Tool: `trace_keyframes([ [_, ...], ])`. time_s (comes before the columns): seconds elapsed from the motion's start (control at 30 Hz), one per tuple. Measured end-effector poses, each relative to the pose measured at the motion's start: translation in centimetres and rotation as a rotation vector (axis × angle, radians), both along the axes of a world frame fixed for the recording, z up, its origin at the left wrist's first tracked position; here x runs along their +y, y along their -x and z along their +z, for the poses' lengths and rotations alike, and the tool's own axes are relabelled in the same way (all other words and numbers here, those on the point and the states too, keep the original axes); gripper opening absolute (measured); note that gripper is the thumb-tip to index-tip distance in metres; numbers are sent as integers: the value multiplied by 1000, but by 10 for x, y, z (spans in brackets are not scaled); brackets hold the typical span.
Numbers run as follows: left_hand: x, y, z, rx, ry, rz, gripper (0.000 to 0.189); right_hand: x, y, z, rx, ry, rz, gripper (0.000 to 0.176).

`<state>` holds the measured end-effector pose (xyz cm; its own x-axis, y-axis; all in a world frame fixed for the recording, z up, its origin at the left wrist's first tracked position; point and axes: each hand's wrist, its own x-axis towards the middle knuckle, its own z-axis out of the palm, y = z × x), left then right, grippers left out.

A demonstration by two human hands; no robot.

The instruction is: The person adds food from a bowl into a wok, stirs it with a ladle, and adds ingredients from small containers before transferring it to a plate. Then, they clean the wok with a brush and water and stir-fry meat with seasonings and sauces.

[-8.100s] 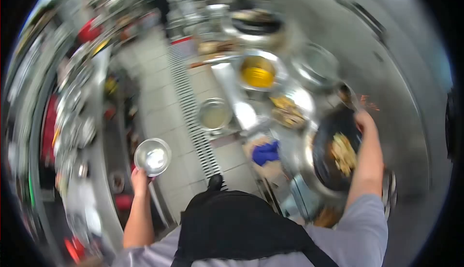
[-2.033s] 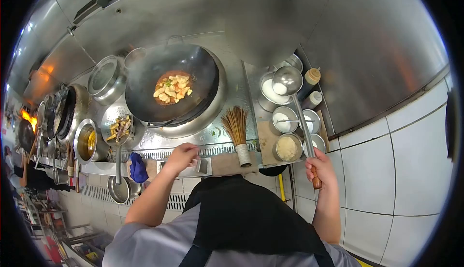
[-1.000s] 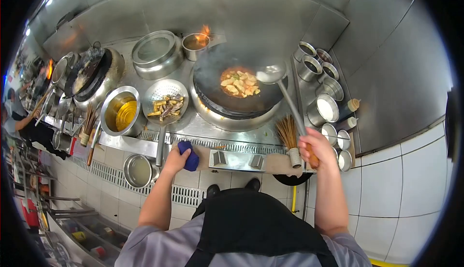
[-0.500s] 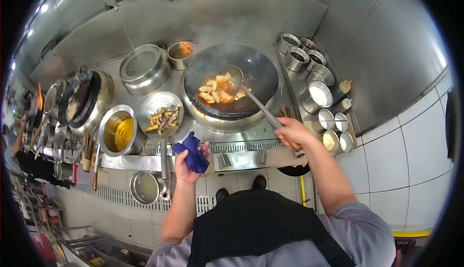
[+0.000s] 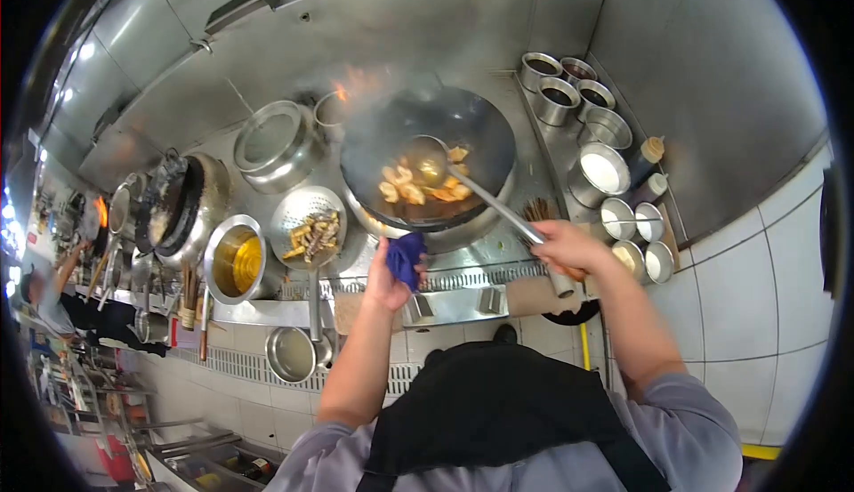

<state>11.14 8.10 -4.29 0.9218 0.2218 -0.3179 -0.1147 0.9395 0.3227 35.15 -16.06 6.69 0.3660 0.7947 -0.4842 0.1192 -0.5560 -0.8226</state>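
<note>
Cloth [image 5: 404,259] by steaming wok [image 5: 485,136]: scorch risk

Left hand [image 5: 381,286] holds the cloth bunched; we think loose folds near the rim could scorch. Right hand [image 5: 567,247] grips the ladle [image 5: 496,205], bowl among food [image 5: 407,191] in the wok; a hard push could spill some. Left of wok: strainer [image 5: 305,200] with strips [image 5: 315,236], pot [image 5: 216,252] of yellow liquid. Right: white-filled pot [image 5: 585,191], farther, dark-liquid cups [image 5: 556,115].
</note>
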Motion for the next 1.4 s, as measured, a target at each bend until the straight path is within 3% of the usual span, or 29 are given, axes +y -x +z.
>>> trace_keyframes([
  [0.1, 2, -17, 9, 147, -189, 31, 63, 0, -5, 4, -202, 65, -74, 46],
  [0.2, 9, -44, 21, 231, -167, 69, 48, 36, 10, -39, -472, -16, -157, 49],
  [0.27, 25, -65, 10, 270, -148, 38, 37, 44, 38, 9, -273, 157, -86, 52],
  [0.33, 42, -88, -18, 347, -101, -35, 15, 29, 40, 12, -342, 112, -1, 56],
  [0.37, 47, -101, -33, 349, -96, -46, 15, 19, 38, 8, -338, 120, -8, 56],
  [0.43, 48, -114, -58, 496, -120, 146, 11, -1, 36, -4, -847, 120, 134, 59],
  [0.47, 28, -105, -47, 500, -109, 153, 11, -12, 37, 8, -852, 109, 143, 58],
  [0.53, -29, -91, 28, 464, -65, 393, 8, -38, 37, 65, -864, 127, 200, 58],
  [0.67, -61, -62, 93, 373, 88, 365, 6, -76, 32, 125, -671, 113, 308, 61],
  [0.73, -46, -74, 84, 346, 41, 378, 5, -63, 31, 116, -691, 86, 343, 58],
  [0.87, -38, -70, 19, 345, 27, 356, 8, -17, 39, 58, -924, 167, 330, 57],
  [1.0, -69, -30, -18, 632, -111, 196, 31, -5, 67, 49, -1208, 211, 222, 55],
  [1.03, -76, -26, -6, 576, -176, 254, 34, -10, 74, 63, -1153, 241, 199, 56],
  [1.13, -53, -39, 18, 409, -120, 209, 16, -32, 67, 77, -1032, 193, 192, 56],
  [1.2, -36, -62, 48, 481, -2, 289, 5, -35, 72, 113, -843, 250, 240, 55],
  [1.3, -31, -68, 84, 392, -10, 305, 8, -44, 50, 101, -858, 155, 318, 56],
  [1.33, -35, -66, 81, 383, -37, 267, 9, -26, 63, 115, -893, 251, 317, 56],
  [1.4, -27, -63, 48, 372, -58, 250, 9, -4, 60, 85, -958, 367, 242, 55],
])
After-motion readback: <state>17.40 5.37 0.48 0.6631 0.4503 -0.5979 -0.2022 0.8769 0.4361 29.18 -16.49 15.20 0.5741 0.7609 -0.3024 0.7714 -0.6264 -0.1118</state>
